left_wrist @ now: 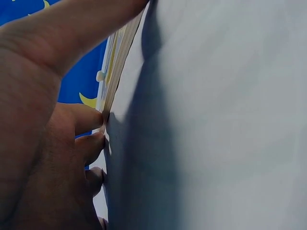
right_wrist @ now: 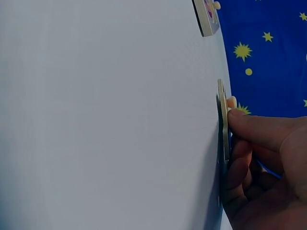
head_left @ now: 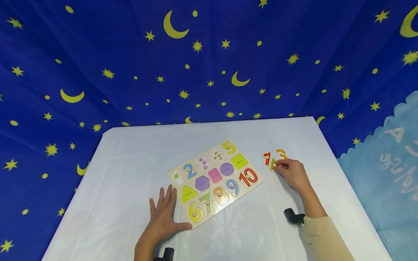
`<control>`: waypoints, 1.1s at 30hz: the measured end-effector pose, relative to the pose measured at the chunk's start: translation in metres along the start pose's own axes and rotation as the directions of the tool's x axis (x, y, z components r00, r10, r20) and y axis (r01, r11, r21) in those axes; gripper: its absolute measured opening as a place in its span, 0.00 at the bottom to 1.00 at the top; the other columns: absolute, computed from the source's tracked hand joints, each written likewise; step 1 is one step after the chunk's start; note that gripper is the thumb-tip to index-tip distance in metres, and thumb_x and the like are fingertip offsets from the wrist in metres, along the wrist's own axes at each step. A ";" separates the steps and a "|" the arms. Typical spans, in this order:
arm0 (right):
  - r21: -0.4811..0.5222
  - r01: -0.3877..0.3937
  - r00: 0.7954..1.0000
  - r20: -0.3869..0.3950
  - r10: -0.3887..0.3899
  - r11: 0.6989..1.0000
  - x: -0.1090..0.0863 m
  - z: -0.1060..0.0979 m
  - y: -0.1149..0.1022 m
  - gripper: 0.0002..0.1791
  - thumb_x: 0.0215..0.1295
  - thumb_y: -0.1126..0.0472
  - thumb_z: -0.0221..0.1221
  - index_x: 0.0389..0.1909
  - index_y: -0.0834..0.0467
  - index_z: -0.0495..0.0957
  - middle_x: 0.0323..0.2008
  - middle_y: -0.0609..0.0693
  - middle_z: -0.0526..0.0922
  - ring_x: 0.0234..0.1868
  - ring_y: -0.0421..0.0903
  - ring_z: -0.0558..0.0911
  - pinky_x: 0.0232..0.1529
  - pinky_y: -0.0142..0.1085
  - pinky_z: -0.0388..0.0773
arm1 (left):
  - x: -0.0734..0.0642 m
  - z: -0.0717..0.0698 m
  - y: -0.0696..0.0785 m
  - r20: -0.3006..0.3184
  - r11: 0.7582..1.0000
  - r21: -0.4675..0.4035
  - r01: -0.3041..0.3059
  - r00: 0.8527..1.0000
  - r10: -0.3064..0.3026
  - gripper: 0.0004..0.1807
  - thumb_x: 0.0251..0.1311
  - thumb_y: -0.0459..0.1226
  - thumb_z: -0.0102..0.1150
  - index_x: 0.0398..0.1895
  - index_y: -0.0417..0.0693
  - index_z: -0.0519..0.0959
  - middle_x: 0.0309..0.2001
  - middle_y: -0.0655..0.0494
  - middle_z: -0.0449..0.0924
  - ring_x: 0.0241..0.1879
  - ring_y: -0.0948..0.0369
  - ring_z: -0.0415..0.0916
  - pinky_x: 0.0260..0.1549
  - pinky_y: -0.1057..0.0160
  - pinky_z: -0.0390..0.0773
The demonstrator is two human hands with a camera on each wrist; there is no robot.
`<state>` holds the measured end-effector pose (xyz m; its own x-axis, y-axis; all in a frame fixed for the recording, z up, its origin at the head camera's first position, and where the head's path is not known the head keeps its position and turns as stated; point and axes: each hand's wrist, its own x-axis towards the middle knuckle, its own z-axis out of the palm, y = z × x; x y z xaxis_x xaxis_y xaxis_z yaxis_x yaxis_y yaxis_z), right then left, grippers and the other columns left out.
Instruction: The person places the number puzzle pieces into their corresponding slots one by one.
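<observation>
A wooden number puzzle board lies slanted on the table, with several knobbed numbers seated in it. Fruit pictures show in recesses along its upper row. My left hand rests flat with fingers spread, thumb and fingertips touching the board's left and lower-left edge. At the right, my right hand pinches a green number piece by its knob; fingers partly cover it, and its shape resembles a 4. Beside it lie a red number 1 piece and an orange number 3 piece. The right wrist view shows the pinched piece edge-on.
A white-covered table carries everything. Behind it hangs a blue cloth with yellow moons and stars. Black wrist-camera mounts show below the right hand and beside the left wrist. A light blue patterned panel is at the right.
</observation>
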<state>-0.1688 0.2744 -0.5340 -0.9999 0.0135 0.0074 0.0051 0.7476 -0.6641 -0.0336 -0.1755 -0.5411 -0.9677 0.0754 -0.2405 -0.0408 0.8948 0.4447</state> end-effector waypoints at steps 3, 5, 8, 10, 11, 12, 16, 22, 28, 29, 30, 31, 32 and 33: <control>0.000 0.001 1.000 -0.004 -0.001 1.000 -0.001 0.000 -0.002 0.10 0.62 0.62 0.63 0.40 0.64 0.84 0.29 0.52 0.81 0.29 0.47 0.75 0.28 0.38 0.72 | 0.000 0.000 0.000 -0.008 1.000 -0.006 -0.008 1.000 0.008 0.78 0.20 0.76 0.64 0.76 0.45 0.47 0.76 0.48 0.37 0.73 0.47 0.24 0.62 0.36 0.20; 0.001 0.005 1.000 -0.010 -0.005 1.000 0.001 0.000 -0.005 0.10 0.62 0.61 0.63 0.40 0.64 0.84 0.28 0.52 0.81 0.28 0.47 0.75 0.28 0.38 0.72 | 0.000 -0.001 0.000 -0.012 1.000 -0.006 -0.008 1.000 0.008 0.78 0.21 0.76 0.64 0.76 0.45 0.47 0.76 0.48 0.37 0.73 0.46 0.24 0.62 0.36 0.20; 0.009 0.013 1.000 -0.015 -0.013 1.000 0.002 0.001 -0.009 0.10 0.62 0.61 0.63 0.40 0.64 0.84 0.29 0.52 0.81 0.28 0.47 0.75 0.27 0.38 0.72 | 0.000 -0.002 0.000 -0.010 1.000 -0.001 -0.001 1.000 0.001 0.78 0.20 0.77 0.64 0.76 0.46 0.46 0.76 0.49 0.36 0.73 0.46 0.24 0.62 0.36 0.20; 0.019 0.021 1.000 -0.012 -0.021 1.000 0.001 0.002 -0.012 0.11 0.62 0.61 0.63 0.40 0.63 0.84 0.29 0.52 0.81 0.28 0.47 0.75 0.27 0.37 0.72 | 0.000 -0.001 -0.002 -0.007 1.000 0.004 0.002 1.000 -0.002 0.78 0.20 0.77 0.63 0.76 0.46 0.46 0.76 0.49 0.36 0.73 0.46 0.24 0.62 0.36 0.20; 0.023 0.023 1.000 -0.010 -0.023 0.999 0.001 0.003 -0.013 0.11 0.62 0.60 0.63 0.40 0.63 0.84 0.29 0.52 0.81 0.28 0.46 0.75 0.26 0.37 0.73 | 0.000 -0.001 -0.002 -0.006 1.000 0.005 0.001 1.000 -0.001 0.78 0.20 0.77 0.63 0.76 0.46 0.45 0.76 0.48 0.36 0.73 0.46 0.24 0.62 0.36 0.20; 0.026 0.024 1.000 -0.007 -0.024 0.999 0.000 0.003 -0.015 0.11 0.62 0.60 0.63 0.41 0.63 0.84 0.29 0.52 0.81 0.28 0.46 0.75 0.26 0.37 0.73 | 0.000 -0.001 -0.003 -0.005 1.000 0.007 0.001 1.000 -0.001 0.79 0.20 0.77 0.63 0.76 0.46 0.45 0.76 0.48 0.36 0.73 0.46 0.23 0.62 0.36 0.20; 0.036 0.019 1.000 0.005 -0.020 0.999 -0.002 0.007 -0.019 0.12 0.62 0.59 0.63 0.41 0.64 0.84 0.28 0.51 0.81 0.27 0.46 0.75 0.25 0.36 0.73 | -0.001 0.001 -0.004 -0.010 1.000 0.007 -0.013 1.000 0.013 0.78 0.21 0.77 0.62 0.76 0.45 0.46 0.77 0.48 0.36 0.73 0.46 0.24 0.62 0.36 0.20; 0.045 0.051 0.998 0.020 -0.052 0.998 0.003 0.013 -0.023 0.12 0.61 0.59 0.64 0.41 0.63 0.83 0.31 0.52 0.82 0.29 0.46 0.76 0.27 0.35 0.73 | -0.003 0.001 -0.003 -0.047 1.000 -0.007 -0.021 0.999 0.021 0.77 0.20 0.76 0.64 0.76 0.44 0.49 0.76 0.46 0.40 0.73 0.45 0.27 0.62 0.35 0.22; 0.038 0.065 0.997 0.041 -0.066 0.997 0.008 0.016 -0.030 0.11 0.61 0.59 0.65 0.40 0.62 0.83 0.32 0.52 0.82 0.30 0.46 0.77 0.29 0.38 0.75 | -0.002 0.000 -0.001 -0.030 1.000 -0.002 -0.006 1.000 0.006 0.78 0.20 0.76 0.65 0.76 0.46 0.47 0.76 0.48 0.38 0.74 0.46 0.25 0.62 0.37 0.21; 0.039 0.068 0.996 0.047 -0.070 0.997 0.009 0.017 -0.031 0.11 0.61 0.58 0.65 0.40 0.62 0.83 0.32 0.52 0.82 0.30 0.46 0.77 0.29 0.38 0.75 | -0.002 0.000 -0.001 -0.028 1.000 -0.007 -0.005 1.000 0.004 0.78 0.20 0.76 0.65 0.76 0.45 0.47 0.76 0.47 0.38 0.74 0.46 0.25 0.62 0.37 0.20; 0.040 0.069 0.996 0.053 -0.072 0.997 0.010 0.017 -0.033 0.11 0.61 0.58 0.65 0.39 0.62 0.83 0.31 0.52 0.82 0.29 0.46 0.77 0.29 0.37 0.75 | -0.001 0.000 -0.001 -0.020 1.000 -0.003 0.002 1.000 -0.002 0.78 0.20 0.76 0.65 0.77 0.46 0.47 0.76 0.48 0.37 0.74 0.47 0.24 0.62 0.37 0.20; 0.043 0.074 0.995 0.057 -0.076 0.996 0.010 0.018 -0.034 0.11 0.61 0.58 0.65 0.39 0.62 0.83 0.31 0.52 0.82 0.29 0.46 0.77 0.28 0.37 0.75 | -0.001 0.000 -0.001 -0.017 1.000 -0.001 0.005 1.000 -0.005 0.78 0.20 0.76 0.65 0.77 0.47 0.46 0.76 0.49 0.37 0.74 0.47 0.24 0.62 0.37 0.20; 0.048 0.078 0.995 0.061 -0.081 0.996 0.011 0.018 -0.036 0.11 0.61 0.58 0.65 0.39 0.62 0.84 0.31 0.51 0.82 0.29 0.45 0.76 0.28 0.37 0.75 | -0.001 0.000 0.000 -0.016 1.000 -0.001 0.005 1.000 -0.005 0.78 0.19 0.76 0.65 0.77 0.46 0.46 0.76 0.48 0.37 0.73 0.47 0.24 0.62 0.37 0.20; 0.052 0.085 0.994 0.065 -0.088 0.995 0.012 0.019 -0.037 0.11 0.60 0.59 0.66 0.39 0.61 0.84 0.31 0.51 0.82 0.29 0.45 0.76 0.28 0.36 0.75 | 0.000 0.000 0.000 -0.013 1.000 0.002 0.005 1.000 -0.005 0.78 0.20 0.76 0.65 0.77 0.47 0.46 0.77 0.49 0.37 0.73 0.47 0.24 0.62 0.37 0.20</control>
<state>-0.1811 0.2341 -0.5236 -0.9953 -0.0952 0.0174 -0.0802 0.7103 -0.6993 -0.0331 -0.1759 -0.5411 -0.9706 0.0650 -0.2319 -0.0455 0.8960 0.4417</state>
